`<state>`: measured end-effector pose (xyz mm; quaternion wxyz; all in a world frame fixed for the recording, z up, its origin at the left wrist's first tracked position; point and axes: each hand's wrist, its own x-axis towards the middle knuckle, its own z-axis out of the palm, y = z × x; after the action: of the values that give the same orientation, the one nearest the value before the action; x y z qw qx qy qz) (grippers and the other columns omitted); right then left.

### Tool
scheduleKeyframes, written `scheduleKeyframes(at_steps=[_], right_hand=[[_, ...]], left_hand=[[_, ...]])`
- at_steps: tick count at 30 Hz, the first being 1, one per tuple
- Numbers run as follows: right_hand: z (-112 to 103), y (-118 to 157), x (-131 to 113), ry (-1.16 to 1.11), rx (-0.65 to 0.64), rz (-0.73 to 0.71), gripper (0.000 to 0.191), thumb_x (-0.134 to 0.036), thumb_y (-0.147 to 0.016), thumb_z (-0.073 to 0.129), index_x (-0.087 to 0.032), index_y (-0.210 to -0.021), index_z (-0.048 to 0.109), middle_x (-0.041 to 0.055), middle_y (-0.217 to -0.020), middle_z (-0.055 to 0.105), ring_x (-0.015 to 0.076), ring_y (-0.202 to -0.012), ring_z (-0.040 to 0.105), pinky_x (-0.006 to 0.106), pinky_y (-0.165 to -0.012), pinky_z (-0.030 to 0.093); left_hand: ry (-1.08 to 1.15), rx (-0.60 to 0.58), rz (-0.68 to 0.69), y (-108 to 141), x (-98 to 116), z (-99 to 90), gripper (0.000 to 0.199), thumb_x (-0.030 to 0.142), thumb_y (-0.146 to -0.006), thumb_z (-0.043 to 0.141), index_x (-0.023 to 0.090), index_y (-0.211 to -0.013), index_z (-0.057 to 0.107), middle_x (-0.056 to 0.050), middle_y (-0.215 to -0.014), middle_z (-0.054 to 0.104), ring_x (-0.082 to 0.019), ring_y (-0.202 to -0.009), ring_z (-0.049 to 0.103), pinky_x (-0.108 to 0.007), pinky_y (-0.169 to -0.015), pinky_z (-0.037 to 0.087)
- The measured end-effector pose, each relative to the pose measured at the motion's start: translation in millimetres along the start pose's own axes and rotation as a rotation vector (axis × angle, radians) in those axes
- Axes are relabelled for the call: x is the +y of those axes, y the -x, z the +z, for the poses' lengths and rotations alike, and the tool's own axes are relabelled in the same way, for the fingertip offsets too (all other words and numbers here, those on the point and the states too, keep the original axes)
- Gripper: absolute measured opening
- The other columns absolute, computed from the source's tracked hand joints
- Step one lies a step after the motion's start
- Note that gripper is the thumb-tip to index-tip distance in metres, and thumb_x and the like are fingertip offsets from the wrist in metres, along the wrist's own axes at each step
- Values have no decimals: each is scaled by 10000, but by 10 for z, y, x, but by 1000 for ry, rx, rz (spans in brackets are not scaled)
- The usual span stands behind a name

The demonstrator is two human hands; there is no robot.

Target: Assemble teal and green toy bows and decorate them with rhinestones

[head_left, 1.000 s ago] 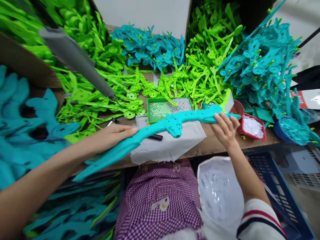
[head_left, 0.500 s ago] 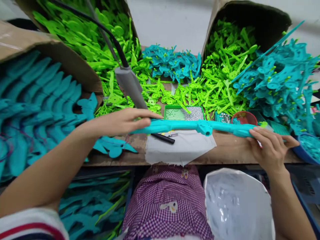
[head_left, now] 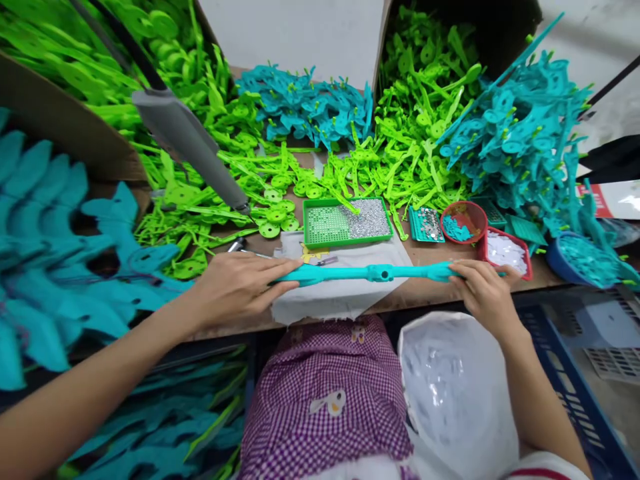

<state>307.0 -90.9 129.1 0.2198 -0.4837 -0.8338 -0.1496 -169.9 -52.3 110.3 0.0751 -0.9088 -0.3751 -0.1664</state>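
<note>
A long turquoise plastic part (head_left: 345,273) is held level above the front of the bench, with a hub and a hole near its middle. My left hand (head_left: 240,283) pinches its left end between thumb and fingers. Its right end is gripped by my right hand (head_left: 483,293), whose fingers curl over it. Under the part lies a white cloth (head_left: 350,300). Just behind is a green tray (head_left: 348,222) full of small silvery pieces, probably screws. A grey electric screwdriver (head_left: 187,143) hangs to the left, its tip pointing down at the bench.
Bright green plastic parts (head_left: 425,147) are heaped across the back. Turquoise parts lie stacked at left (head_left: 50,247) and piled at right (head_left: 520,127). Small containers stand at right: a red bowl (head_left: 464,222), a red tray (head_left: 527,263) and a blue basin (head_left: 555,260). A white bag (head_left: 460,393) sits below the bench edge.
My view has shifted right and downward. Both hands still hold the turquoise part, which is now lower and nearer the bench's front edge, with its middle hole turned towards me.
</note>
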Motion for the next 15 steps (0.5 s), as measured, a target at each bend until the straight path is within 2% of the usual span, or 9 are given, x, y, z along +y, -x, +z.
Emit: scheduleKeyframes(at_steps=[2, 4, 7, 10, 12, 15], right_hand=[[88, -77, -209, -3, -20, 62, 245, -243, -964, 604, -227, -1207, 634, 69, -1198, 724, 215, -1091, 678, 404, -1039, 332], [241, -204, -482, -79, -33, 64, 342, -288, -972, 594, -232, -1309, 584, 93, -1319, 672, 236, -1219, 622, 429, -1093, 280], [573, -418, -804, -305, -103, -19, 462, -352, -992, 547, -223, -1430, 479, 123, -1399, 615, 236, -1279, 578, 426, -1090, 336], [854, -558, -869, -559, -83, 0, 341, -303, -1016, 490, -221, -1341, 551, 98, -1268, 681, 200, -1182, 622, 362, -1001, 456], [934, -586, -828, -662, -62, 11, 278, -283, -1005, 515, -217, -1263, 596, 85, -1196, 696, 194, -1140, 630, 349, -976, 482], [943, -558, -782, -719, -59, -7, 238, -249, -990, 544, -223, -1219, 606, 77, -1157, 693, 199, -1119, 625, 365, -966, 485]], left_hand=[[31, -31, -27, -29, -56, 72, 403, 494, -902, 618, 314, -1255, 693, -38, -1120, 763, -250, -835, 734, -355, -712, 539], [61, -50, -60, -67, -90, 130, 406, 515, -894, 622, 319, -1241, 700, -43, -1112, 766, -240, -830, 725, -351, -728, 532], [50, -78, -76, -148, -99, 161, 416, 535, -912, 597, 308, -1248, 689, -19, -1113, 766, -218, -851, 706, -371, -796, 534], [42, -72, -101, -209, -107, 112, 431, 582, -926, 557, 308, -1229, 694, 8, -1115, 763, -206, -896, 694, -391, -850, 541], [133, -38, -172, -175, -136, 49, 473, 626, -892, 585, 313, -1231, 690, 12, -1158, 744, -202, -972, 686, -385, -894, 542], [380, 71, -466, 50, -183, -23, 596, 657, -799, 683, 260, -1244, 670, -8, -1165, 731, -192, -995, 687, -346, -878, 567]])
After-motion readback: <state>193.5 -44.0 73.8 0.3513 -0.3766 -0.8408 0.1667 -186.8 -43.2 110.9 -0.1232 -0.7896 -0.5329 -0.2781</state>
